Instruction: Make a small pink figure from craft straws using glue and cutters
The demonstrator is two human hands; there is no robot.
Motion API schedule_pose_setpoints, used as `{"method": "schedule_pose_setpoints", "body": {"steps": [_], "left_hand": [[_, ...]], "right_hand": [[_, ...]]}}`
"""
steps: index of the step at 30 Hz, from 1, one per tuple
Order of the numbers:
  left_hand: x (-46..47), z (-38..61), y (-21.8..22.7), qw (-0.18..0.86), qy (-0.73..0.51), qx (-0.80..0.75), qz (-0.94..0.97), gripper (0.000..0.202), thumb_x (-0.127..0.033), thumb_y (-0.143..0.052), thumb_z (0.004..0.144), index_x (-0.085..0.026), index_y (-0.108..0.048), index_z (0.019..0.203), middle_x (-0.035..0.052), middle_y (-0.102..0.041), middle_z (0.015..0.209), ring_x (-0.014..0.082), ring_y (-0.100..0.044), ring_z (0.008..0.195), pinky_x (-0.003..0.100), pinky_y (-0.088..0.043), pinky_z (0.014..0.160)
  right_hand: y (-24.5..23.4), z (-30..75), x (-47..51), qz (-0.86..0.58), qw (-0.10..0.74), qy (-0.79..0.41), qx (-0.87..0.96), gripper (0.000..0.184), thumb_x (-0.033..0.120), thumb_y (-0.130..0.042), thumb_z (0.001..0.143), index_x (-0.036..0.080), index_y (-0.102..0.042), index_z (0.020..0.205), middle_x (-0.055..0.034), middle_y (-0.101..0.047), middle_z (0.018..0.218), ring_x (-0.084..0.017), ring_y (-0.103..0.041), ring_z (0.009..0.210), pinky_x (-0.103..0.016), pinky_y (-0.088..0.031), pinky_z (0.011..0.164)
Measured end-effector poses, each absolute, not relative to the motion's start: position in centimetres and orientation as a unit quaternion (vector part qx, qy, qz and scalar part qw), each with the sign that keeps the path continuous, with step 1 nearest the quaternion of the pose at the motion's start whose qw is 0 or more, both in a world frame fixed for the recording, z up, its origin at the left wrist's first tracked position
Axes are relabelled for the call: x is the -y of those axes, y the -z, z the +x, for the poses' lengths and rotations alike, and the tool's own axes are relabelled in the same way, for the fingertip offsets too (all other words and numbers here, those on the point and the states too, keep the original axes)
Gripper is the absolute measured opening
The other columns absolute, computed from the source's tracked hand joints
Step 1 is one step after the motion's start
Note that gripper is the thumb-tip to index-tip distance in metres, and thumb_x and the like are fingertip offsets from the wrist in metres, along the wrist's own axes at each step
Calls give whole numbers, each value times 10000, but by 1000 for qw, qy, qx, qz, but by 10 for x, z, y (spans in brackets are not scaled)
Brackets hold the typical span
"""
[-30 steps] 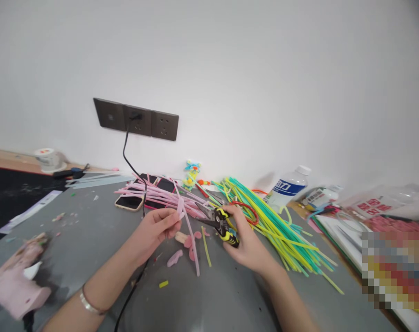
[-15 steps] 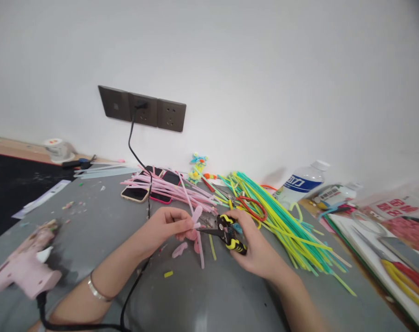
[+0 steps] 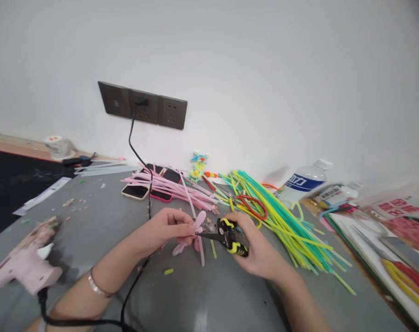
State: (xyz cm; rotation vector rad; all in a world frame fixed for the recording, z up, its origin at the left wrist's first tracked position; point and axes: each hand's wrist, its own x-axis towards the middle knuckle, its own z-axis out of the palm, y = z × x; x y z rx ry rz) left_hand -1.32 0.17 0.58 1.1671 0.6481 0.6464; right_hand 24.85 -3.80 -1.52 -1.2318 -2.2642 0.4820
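My left hand (image 3: 176, 227) is closed, thumb and fingers pinching a looped pink pipe cleaner (image 3: 200, 218). In my right hand (image 3: 256, 251) are pliers (image 3: 226, 236) with black and yellow handles, their narrow jaws pointing left. The jaw tips meet the pink piece right by my left fingertips; whether they grip it I cannot tell. Below the hands, a straight pink strip (image 3: 201, 256) and a small yellow-green scrap (image 3: 168, 271) show against the grey table (image 3: 202, 299). More pink pieces are partly hidden beneath my left fingers.
A pink glue gun (image 3: 26, 272) lies at the left, its black cord passing under my left forearm. Pink pipe cleaners (image 3: 175, 190) lie across several phones. Right of them are red-handled scissors (image 3: 254, 206), a yellow-green bundle (image 3: 282, 219) and a bottle (image 3: 308, 180).
The pink loop has tilted a little to the right in my left fingers. The pliers' tips have come closer to those fingertips. My right hand has barely moved.
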Motion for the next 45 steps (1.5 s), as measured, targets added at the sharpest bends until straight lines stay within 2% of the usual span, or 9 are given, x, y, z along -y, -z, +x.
{"method": "schedule_pose_setpoints", "body": {"steps": [11, 21, 38, 45], "left_hand": [[-1, -15, -2, 784, -259, -268, 496, 376, -449, -768, 713, -115, -624, 617, -1, -561, 541, 80, -461, 471, 200, -342, 452], [-2, -15, 1, 797, -273, -252, 476, 284, -352, -700, 797, -125, -591, 666, -21, -520, 565, 71, -440, 500, 193, -347, 488], [-1, -14, 1, 788, -285, -264, 478, 318, -383, -719, 766, -143, -549, 644, -18, -529, 555, 88, -454, 494, 219, -345, 487], [1, -13, -4, 787, -295, -249, 481, 375, -421, -744, 742, -146, -523, 614, -25, -513, 542, 92, -470, 503, 223, -344, 498]], "right_hand": [[11, 245, 39, -444, 248, -210, 835, 636, 24, -547, 641, 238, -428, 1228, -84, -553, 1155, -281, -526, 1075, -404, -433, 920], [14, 246, 41, -455, 244, -194, 834, 658, 37, -541, 644, 243, -410, 1255, -88, -561, 1177, -287, -540, 1080, -386, -446, 889], [15, 245, 41, -446, 237, -227, 833, 591, 45, -533, 663, 218, -430, 1219, -89, -585, 1133, -257, -572, 1032, -345, -468, 860], [14, 244, 43, -439, 248, -261, 823, 522, 35, -530, 665, 219, -469, 1149, -72, -593, 1071, -240, -588, 991, -333, -480, 865]]}}
